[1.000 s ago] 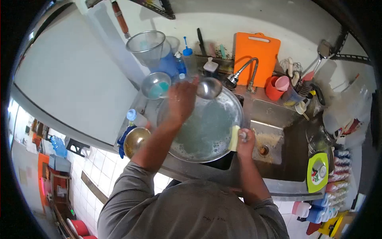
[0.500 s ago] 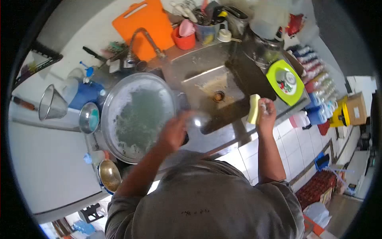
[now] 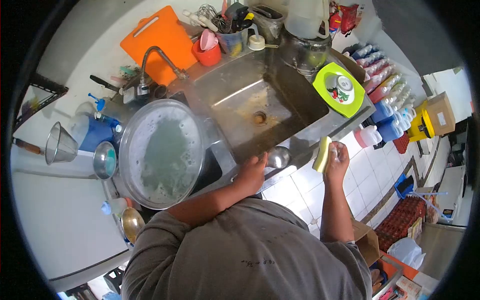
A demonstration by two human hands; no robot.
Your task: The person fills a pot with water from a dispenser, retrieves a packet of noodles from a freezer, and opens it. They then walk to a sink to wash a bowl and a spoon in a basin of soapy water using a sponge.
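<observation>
My left hand [image 3: 251, 175] is closed on a shiny metal ladle [image 3: 278, 157], whose round bowl points right, over the counter's front edge. Most of its handle is hidden. My right hand [image 3: 337, 161] pinches a yellow-green sponge [image 3: 322, 154], held upright a little right of the ladle. Behind both hands lies the steel sink [image 3: 290, 107] with its drain [image 3: 259, 118]. A large round basin [image 3: 200, 170] of foamy, cloudy water sits to the left of the sink.
An orange cutting board [image 3: 157, 45] leans behind the faucet [image 3: 175, 67]. A red cup [image 3: 207, 55] and a utensil container [image 3: 233, 43] stand behind the sink. On the right, a green tray [image 3: 350, 106] holds a white bowl [image 3: 344, 84]. Several bottles [image 3: 382, 111] line the far right.
My left hand has moved right, from beside the basin to the counter's front edge, and the ladle now shows clearly. The sponge is still in my right hand. The whole view has shifted slightly.
</observation>
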